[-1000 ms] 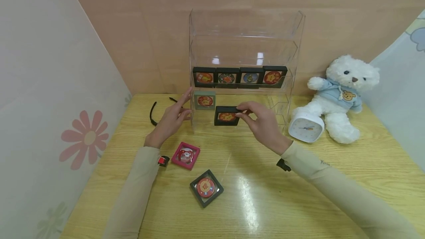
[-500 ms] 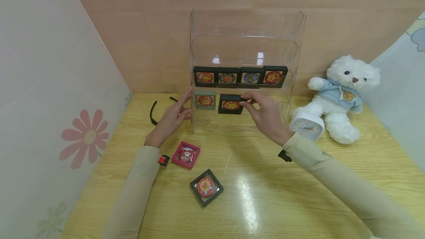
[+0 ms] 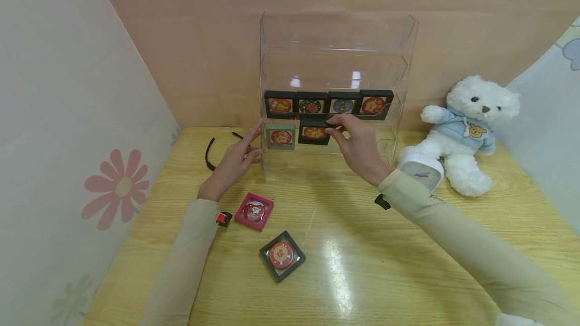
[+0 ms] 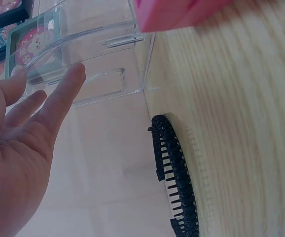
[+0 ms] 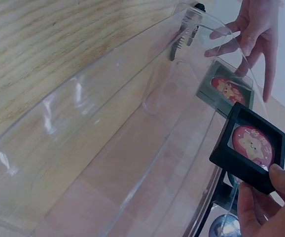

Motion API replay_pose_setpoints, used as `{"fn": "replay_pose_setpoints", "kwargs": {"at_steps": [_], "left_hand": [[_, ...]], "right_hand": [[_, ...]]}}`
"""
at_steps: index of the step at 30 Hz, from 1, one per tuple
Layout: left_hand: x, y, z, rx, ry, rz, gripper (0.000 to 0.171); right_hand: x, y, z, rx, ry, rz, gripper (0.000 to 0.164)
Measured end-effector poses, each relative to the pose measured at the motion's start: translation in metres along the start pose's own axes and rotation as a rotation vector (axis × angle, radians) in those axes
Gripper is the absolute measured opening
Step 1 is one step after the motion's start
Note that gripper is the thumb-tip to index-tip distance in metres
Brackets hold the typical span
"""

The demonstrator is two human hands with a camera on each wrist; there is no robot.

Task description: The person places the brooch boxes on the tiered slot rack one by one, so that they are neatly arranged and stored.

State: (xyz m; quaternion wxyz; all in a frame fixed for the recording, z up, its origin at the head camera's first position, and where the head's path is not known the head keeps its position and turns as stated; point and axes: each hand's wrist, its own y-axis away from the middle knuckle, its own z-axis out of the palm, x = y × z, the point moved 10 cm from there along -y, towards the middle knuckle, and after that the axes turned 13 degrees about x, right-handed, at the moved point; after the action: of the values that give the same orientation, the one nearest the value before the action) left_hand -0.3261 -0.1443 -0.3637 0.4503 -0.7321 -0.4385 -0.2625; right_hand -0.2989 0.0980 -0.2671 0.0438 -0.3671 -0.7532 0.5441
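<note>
My right hand (image 3: 360,147) pinches the right edge of a small black display frame (image 3: 314,132) with a red round badge showing a yellow star. The frame is held upright at the clear acrylic rack (image 3: 335,72), just below its filled row. In the right wrist view, thumb and fingers grip one corner of that frame (image 5: 253,145). A grey-green framed badge (image 3: 280,137) stands in the row to its left. My left hand (image 3: 231,165) has its fingers extended against the rack's left side panel; in the left wrist view, the palm (image 4: 21,143) holds nothing.
Several black framed badges (image 3: 310,106) fill the row above. A pink framed badge (image 3: 254,212) and a dark framed badge (image 3: 282,256) lie on the wooden table. A black toothed hair band (image 4: 177,177) lies left of the rack. A white clock (image 3: 420,172) and teddy bear (image 3: 471,135) stand right.
My right hand has raised the black star-badge frame from low in front of the rack to just under the filled row. The left hand has stayed at the side panel.
</note>
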Motion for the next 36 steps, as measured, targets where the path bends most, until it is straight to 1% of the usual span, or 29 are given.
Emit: {"fn": "replay_pose_setpoints", "kwargs": {"at_steps": [6,15,20,30,36], "left_hand": [[0.0,-0.001,0.001,-0.005,-0.01,0.007,0.078],[-0.002,-0.002,0.002,-0.006,-0.011,0.01,0.078],[-0.002,-0.002,0.001,-0.004,-0.013,0.013,0.078],[-0.002,-0.002,0.0,0.002,-0.028,0.033,0.078],[-0.003,-0.002,0.0,0.003,-0.028,0.034,0.077]], "right_hand": [[0.008,0.002,0.009,-0.022,0.021,0.017,0.019],[0.02,0.012,0.024,-0.077,0.049,0.07,0.016],[0.02,0.013,0.027,-0.088,0.043,0.071,0.015],[0.025,0.013,0.031,-0.109,0.05,0.108,0.016],[0.025,0.013,0.035,-0.118,0.041,0.103,0.016]]}}
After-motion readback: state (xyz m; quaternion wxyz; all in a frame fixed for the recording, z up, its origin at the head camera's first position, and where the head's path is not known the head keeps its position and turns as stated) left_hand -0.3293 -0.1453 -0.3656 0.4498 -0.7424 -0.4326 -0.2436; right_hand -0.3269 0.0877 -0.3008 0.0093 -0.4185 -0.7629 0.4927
